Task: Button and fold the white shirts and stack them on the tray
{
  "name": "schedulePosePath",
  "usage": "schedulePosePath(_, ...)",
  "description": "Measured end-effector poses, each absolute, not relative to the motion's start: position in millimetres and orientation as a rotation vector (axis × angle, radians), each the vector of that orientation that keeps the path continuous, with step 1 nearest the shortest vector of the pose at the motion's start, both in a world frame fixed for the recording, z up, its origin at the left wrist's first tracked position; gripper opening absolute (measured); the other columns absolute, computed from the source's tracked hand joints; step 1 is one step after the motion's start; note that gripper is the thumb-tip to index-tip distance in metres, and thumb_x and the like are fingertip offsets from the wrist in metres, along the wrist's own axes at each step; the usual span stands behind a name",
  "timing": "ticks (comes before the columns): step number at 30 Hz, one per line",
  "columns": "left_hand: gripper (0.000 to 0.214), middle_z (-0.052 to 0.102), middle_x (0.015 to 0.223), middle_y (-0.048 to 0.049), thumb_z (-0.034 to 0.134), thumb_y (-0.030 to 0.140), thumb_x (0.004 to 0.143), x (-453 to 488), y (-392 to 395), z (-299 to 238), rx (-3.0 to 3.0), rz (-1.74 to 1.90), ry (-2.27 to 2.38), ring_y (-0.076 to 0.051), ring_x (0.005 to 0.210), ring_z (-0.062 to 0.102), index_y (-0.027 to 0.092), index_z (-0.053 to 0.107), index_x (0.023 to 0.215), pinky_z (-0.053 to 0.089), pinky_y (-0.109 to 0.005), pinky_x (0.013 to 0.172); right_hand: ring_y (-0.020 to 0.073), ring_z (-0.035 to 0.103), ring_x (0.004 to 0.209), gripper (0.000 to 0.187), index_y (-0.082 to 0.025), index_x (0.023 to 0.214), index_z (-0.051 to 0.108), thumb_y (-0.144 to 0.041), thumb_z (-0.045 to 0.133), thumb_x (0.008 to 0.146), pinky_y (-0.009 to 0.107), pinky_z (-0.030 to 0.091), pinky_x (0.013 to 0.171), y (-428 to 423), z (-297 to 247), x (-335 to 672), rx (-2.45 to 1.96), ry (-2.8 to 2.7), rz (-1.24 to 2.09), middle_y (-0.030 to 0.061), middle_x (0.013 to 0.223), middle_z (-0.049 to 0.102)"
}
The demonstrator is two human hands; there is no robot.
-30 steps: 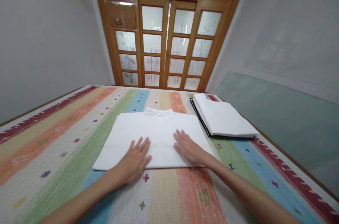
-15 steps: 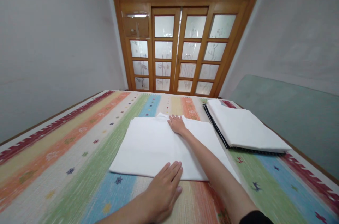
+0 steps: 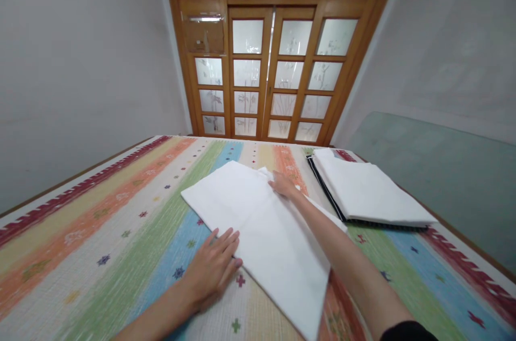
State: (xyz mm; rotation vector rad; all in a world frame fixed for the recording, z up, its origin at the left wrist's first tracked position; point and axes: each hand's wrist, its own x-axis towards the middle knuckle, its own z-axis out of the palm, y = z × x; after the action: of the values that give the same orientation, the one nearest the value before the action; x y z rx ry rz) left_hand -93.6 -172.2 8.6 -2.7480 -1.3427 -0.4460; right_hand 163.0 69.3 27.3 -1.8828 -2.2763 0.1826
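Observation:
A folded white shirt (image 3: 258, 228) lies turned at an angle on the striped cloth, one corner pointing toward me. A small collar-like bit shows at its far edge. There, my right hand (image 3: 282, 185) has its fingers curled, closed on the fabric, and my forearm crosses over the shirt's right part. My left hand (image 3: 215, 260) rests at the near left edge with fingers stretched out and flat, the fingertips touching the shirt's border.
To the right sits a stack of folded white cloth (image 3: 366, 188) with a dark, black-edged piece beneath it. A colourful striped cloth (image 3: 133, 212) covers the surface. Wooden glass-paned doors (image 3: 266, 72) stand at the back, and a pale green panel (image 3: 443, 169) leans by the right wall.
The shirt has rotated clockwise, its right end swinging toward me. My left hand has moved left and slightly away. My right hand has shifted a little right, its fingers now curled instead of flat.

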Motion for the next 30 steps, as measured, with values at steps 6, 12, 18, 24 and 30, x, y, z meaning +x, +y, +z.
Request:
schedulePosePath(6, 0.047, 0.060, 0.134, -0.0104, 0.030, 0.041, 0.098, -132, -125, 15, -2.599, -0.407, -1.704, -0.027, 0.136, 0.042, 0.019, 0.060, 0.126, 0.029, -0.051, 0.113, 0.0271, 0.057, 0.117, 0.065, -0.014, 0.133, 0.046, -0.030, 0.072, 0.076, 0.035, 0.042, 0.097, 39, 27, 208, -1.773, -2.025, 0.501, 0.0159, 0.130, 0.059)
schedulePosePath(12, 0.035, 0.062, 0.132, -0.0092, 0.041, 0.038, 0.092, -138, -72, 27, -2.688, -0.615, -1.929, -0.027, 0.133, 0.046, 0.022, 0.063, 0.113, 0.033, -0.045, 0.111, 0.0283, 0.057, 0.118, 0.077, -0.014, 0.134, 0.039, -0.024, 0.077, 0.067, 0.039, 0.044, 0.098, 6, 15, 239, -1.679, -1.764, 0.672, 0.0170, 0.128, 0.059)
schedulePosePath(18, 0.034, 0.070, 0.111, -0.0106, 0.070, 0.038, 0.072, -141, -40, 40, -2.527, -1.490, -2.396, -0.028, 0.105, 0.065, 0.020, 0.064, 0.100, 0.050, -0.037, 0.090, 0.0219, 0.060, 0.116, 0.065, -0.021, 0.141, 0.027, -0.025, 0.056, 0.083, 0.037, 0.050, 0.096, -15, 13, 253, -1.462, -1.325, 1.024, 0.0143, 0.132, 0.056)
schedulePosePath(24, 0.066, 0.070, 0.082, -0.0038, 0.078, 0.020, 0.064, -144, -29, 44, -2.192, -2.062, -2.863, -0.016, 0.069, 0.066, 0.017, 0.049, 0.123, 0.053, -0.025, 0.064, 0.0201, 0.068, 0.082, 0.079, -0.018, 0.140, 0.028, -0.026, 0.069, 0.073, 0.031, 0.057, 0.070, -22, 32, 249, -1.479, -1.162, 1.211, 0.0105, 0.106, 0.067)
schedulePosePath(30, 0.092, 0.068, 0.068, 0.0007, 0.078, 0.017, 0.067, -141, -30, 44, -2.411, -2.119, -2.876, -0.016, 0.062, 0.066, 0.018, 0.031, 0.145, 0.052, -0.025, 0.059, 0.0196, 0.067, 0.076, 0.091, -0.017, 0.140, 0.032, -0.027, 0.079, 0.063, 0.030, 0.056, 0.064, -13, 41, 241, -1.499, -1.309, 1.207, 0.0081, 0.101, 0.068)
